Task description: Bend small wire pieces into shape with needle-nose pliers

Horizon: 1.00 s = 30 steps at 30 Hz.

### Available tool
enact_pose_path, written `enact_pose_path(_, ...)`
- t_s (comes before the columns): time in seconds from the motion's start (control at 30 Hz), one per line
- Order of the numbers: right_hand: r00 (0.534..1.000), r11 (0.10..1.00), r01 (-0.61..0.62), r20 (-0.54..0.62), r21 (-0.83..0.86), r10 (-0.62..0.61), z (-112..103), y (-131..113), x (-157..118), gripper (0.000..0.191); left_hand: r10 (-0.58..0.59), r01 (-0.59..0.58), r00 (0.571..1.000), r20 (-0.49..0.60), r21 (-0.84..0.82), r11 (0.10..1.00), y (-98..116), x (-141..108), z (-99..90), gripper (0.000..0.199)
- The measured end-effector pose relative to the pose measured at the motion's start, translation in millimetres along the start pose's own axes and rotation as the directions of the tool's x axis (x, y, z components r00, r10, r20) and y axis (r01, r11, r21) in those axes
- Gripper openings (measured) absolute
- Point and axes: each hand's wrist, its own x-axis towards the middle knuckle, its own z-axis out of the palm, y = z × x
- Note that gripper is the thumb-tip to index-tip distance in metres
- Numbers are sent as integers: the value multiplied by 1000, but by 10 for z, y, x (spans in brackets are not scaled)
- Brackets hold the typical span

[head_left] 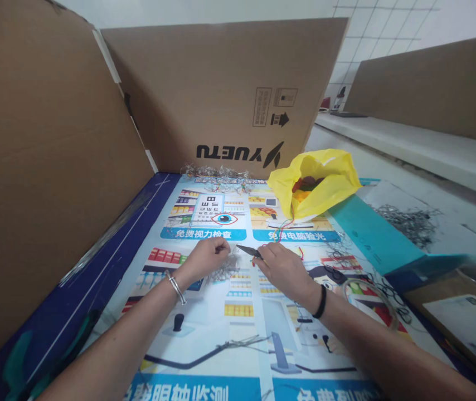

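My left hand (209,257), a silver bangle on its wrist, is closed in a pinch over the printed sheet. What its fingertips hold is too small to make out. Beneath and beside it lies a small tangle of fine silvery wire (224,268). My right hand (282,268), with a black band on the wrist, is closed around a pair of pliers (249,251). Their dark, pointed jaws reach left, close to the left fingertips; the handles are mostly hidden in the palm. Thin red and green wires (280,229) run beyond the right hand towards a yellow bag (333,192).
Cardboard panels (221,72) stand at the back and left. Loose wire (217,177) lies along the back panel, and another wire heap (407,220) at the right. A teal-handled tool (18,365) is at lower left. A round coil (394,312) lies beside my right forearm.
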Motion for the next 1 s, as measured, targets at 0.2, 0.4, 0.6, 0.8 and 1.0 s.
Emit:
enact_pose_path(0.2,1000,1000,21,-9,-21,-21,23,-3,0,23,-35,35,999,1,-52,998,17,-6,4,17)
enact_pose_path(0.4,1000,1000,-10,-15,-13,10,26,4,-7,23,-57,61,998,36,-131,990,42,-23,-13,15)
enact_pose_path(0.6,1000,1000,-28,7,-10,29,26,-1,-2,25,-34,41,998,51,-152,987,35,-29,-8,12)
enact_pose_path(0.8,1000,999,-31,4,-13,31,15,2,-6,24,-74,75,997,14,-124,989,44,-32,22,11)
enact_pose_path(1.0,999,999,-37,-2,-15,37,13,5,-4,24,-17,33,993,118,-131,991,71,-45,-97,15)
